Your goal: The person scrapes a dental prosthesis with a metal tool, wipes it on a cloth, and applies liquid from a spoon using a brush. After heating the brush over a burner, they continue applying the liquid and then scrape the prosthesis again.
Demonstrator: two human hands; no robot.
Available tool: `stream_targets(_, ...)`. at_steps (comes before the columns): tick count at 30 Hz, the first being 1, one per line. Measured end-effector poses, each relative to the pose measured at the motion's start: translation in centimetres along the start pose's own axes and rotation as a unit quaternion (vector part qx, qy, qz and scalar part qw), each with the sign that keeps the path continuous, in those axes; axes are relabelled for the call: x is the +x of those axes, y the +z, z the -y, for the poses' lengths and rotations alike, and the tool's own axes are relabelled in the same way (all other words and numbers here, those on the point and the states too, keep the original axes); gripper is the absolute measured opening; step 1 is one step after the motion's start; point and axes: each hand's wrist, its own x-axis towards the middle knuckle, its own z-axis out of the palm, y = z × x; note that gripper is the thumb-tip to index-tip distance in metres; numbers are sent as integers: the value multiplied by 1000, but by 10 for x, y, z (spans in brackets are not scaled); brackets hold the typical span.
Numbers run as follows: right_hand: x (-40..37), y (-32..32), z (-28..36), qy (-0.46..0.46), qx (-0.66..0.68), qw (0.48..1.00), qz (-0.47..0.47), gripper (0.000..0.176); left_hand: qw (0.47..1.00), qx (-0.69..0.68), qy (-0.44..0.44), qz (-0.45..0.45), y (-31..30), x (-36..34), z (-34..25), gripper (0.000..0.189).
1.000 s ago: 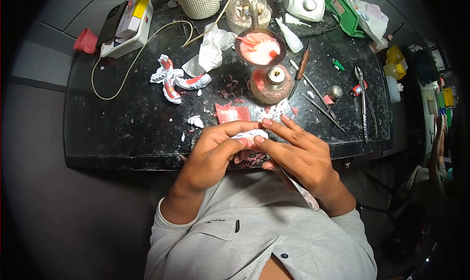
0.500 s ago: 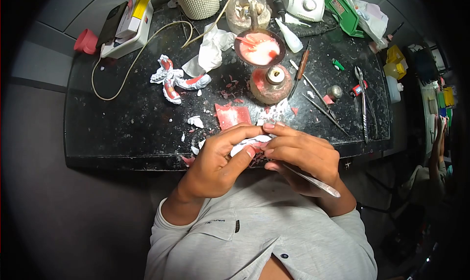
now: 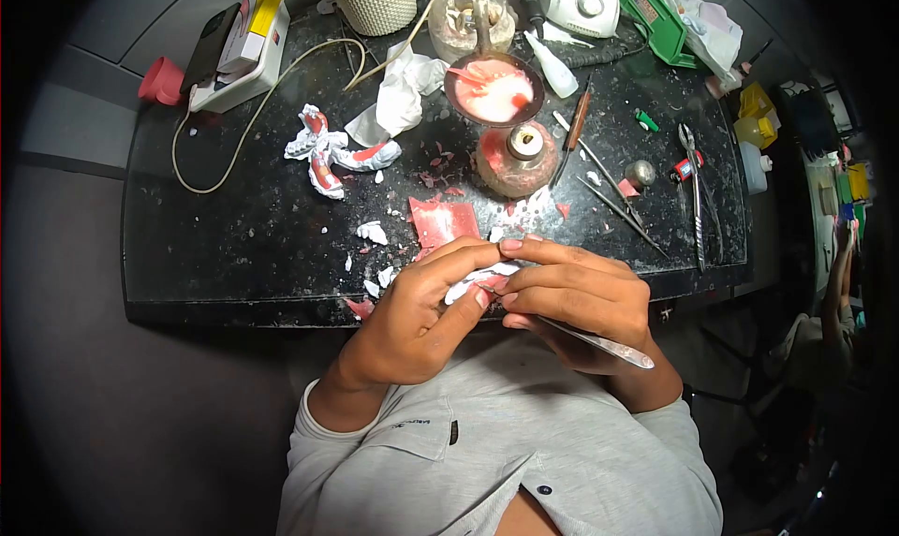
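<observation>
Near the bench's front edge, my left hand (image 3: 421, 316) is closed around a white plaster piece with pink wax (image 3: 479, 281) on it, the thumb pressing its near side. Much of the piece is hidden by fingers. My right hand (image 3: 581, 297) grips a slim metal wax knife (image 3: 604, 347), its flat rounded handle end sticking out below the palm. The working tip is at the pink wax, partly hidden by the fingers. Right fingertips also rest against the piece, beside the left fingers. Just beyond my hands lies a pink wax sheet (image 3: 444, 221).
A pan of melted pink wax (image 3: 493, 91) sits behind a spirit burner (image 3: 518, 161). White moulds with pink wax (image 3: 328, 152) lie left. Tools, including a brown-handled knife (image 3: 578, 124) and pliers (image 3: 693, 180), lie right. Plaster crumbs (image 3: 373, 232) and wax scraps litter the black bench.
The wax knife's handle end has risen slightly and shifted a little right. Both hands keep nearly the same place and grip on the piece.
</observation>
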Motion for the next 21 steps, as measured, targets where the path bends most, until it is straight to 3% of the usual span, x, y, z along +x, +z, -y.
stream_targets(21, 0, -2, -2, 5, 14, 1000, 3, 19, 1000, -5, -21, -3, 2, 1, -3, 36)
